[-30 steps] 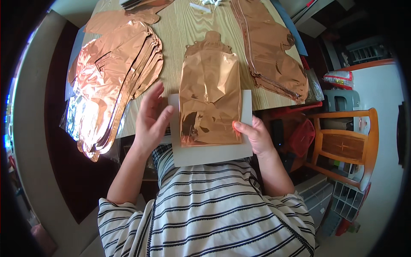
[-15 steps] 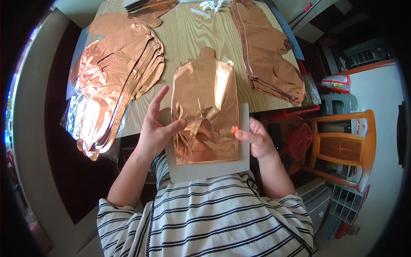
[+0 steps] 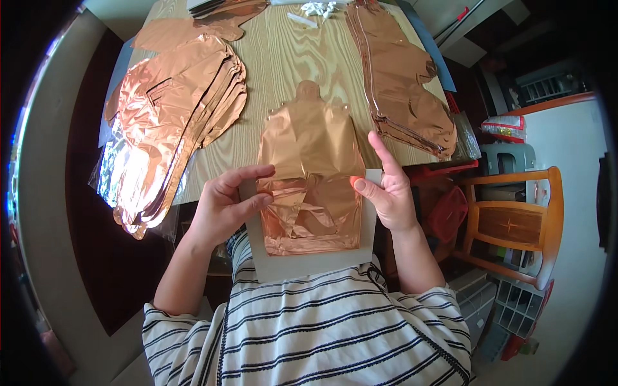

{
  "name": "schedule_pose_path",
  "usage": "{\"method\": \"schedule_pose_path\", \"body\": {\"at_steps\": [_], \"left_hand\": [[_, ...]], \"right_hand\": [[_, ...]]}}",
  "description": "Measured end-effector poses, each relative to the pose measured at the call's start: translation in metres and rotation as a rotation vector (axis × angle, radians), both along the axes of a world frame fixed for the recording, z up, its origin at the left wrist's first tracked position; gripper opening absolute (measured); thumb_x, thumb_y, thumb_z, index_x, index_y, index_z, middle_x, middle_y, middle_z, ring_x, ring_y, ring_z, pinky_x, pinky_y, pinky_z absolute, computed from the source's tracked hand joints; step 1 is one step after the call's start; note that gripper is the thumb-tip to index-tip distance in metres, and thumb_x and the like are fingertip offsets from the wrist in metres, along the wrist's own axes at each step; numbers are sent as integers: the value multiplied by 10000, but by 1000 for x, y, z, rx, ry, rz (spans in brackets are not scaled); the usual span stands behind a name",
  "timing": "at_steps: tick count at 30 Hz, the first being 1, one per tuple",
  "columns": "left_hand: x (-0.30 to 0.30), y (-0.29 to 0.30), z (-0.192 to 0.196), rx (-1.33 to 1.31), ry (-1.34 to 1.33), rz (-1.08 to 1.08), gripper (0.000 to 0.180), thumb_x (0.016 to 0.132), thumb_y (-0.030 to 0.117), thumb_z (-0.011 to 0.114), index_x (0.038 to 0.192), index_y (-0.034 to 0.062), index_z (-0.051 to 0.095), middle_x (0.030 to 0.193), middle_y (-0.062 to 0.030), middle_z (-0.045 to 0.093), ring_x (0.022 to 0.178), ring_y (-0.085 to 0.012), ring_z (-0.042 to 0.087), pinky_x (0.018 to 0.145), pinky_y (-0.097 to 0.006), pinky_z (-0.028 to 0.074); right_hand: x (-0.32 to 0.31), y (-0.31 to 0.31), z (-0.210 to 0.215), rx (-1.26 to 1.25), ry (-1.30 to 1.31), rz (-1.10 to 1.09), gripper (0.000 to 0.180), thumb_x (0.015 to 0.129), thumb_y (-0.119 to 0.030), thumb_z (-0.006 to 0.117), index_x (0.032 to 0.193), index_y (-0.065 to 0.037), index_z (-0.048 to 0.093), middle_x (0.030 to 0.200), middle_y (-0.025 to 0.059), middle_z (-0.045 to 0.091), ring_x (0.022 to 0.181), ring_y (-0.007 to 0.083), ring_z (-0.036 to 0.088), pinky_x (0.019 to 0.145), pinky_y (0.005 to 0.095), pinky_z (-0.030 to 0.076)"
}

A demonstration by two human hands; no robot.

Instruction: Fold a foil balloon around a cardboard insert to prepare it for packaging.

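Note:
A flat rose-gold foil balloon point(image 3: 309, 145) lies over a pale grey board point(image 3: 257, 257) at the table's near edge, its tab pointing away from me. A crease crosses its middle, and the lower part is wrinkled. At the left edge of the foil, my left hand point(image 3: 230, 204) curls its index finger and thumb over the surface near the crease, tips apart. On the right edge my right hand point(image 3: 389, 199) presses its thumb down, with something orange at the thumb tip. Its index finger stretches up; the board hides the other fingers.
Stacks of flat rose-gold foil balloons lie on the wood-grain table point(image 3: 296, 48), one pile point(image 3: 174, 116) at left and another point(image 3: 402, 77) at right. Small white pieces point(image 3: 318, 9) sit at the far side. A wooden chair point(image 3: 515, 222) stands at right.
The foil balloon and board have shifted slightly toward me, and a crease now crosses the foil. My left index finger has bent down onto it, while my right index finger has straightened upward.

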State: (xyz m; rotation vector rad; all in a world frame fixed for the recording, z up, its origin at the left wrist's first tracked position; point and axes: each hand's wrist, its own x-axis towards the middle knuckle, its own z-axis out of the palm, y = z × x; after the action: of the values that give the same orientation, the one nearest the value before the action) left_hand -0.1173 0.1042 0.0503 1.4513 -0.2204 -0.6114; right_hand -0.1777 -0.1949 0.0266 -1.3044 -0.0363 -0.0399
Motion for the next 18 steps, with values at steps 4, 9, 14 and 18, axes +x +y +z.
{"method": "schedule_pose_path", "body": {"at_steps": [4, 9, 14, 18], "left_hand": [[-6, 0, 21, 91, -10, 9, 439, 884, -67, 732, 1305, -9, 621, 1190, -81, 702, 1003, -129, 710, 894, -260, 574], [-23, 2, 50, 294, -13, 5, 380, 864, -94, 735, 1223, -21, 633, 1073, -77, 718, 974, -129, 718, 869, -252, 580], [-37, 6, 62, 324, -96, 29, 257, 814, 32, 823, 1023, 12, 674, 949, -22, 711, 846, -54, 624, 746, -226, 508], [-46, 9, 85, 381, -292, -52, 223, 785, 3, 828, 922, 36, 655, 859, -38, 652, 773, -115, 624, 699, -248, 505]], "right_hand": [[-8, -9, 10, -147, -30, 71, 478, 932, -14, 717, 1395, -60, 604, 1262, 65, 692, 1083, 91, 654, 931, 239, 519], [-16, -14, 45, -370, 65, 125, 276, 916, -20, 734, 1189, -22, 694, 1017, 21, 742, 924, 86, 699, 842, 229, 543], [-24, -13, 76, -465, 41, 161, 128, 905, -15, 740, 1028, -22, 705, 881, -12, 722, 825, 69, 686, 757, 226, 534], [-36, -16, 100, -598, 115, 208, 124, 878, -35, 769, 981, -27, 699, 820, 7, 728, 751, 56, 670, 674, 223, 513]]}}
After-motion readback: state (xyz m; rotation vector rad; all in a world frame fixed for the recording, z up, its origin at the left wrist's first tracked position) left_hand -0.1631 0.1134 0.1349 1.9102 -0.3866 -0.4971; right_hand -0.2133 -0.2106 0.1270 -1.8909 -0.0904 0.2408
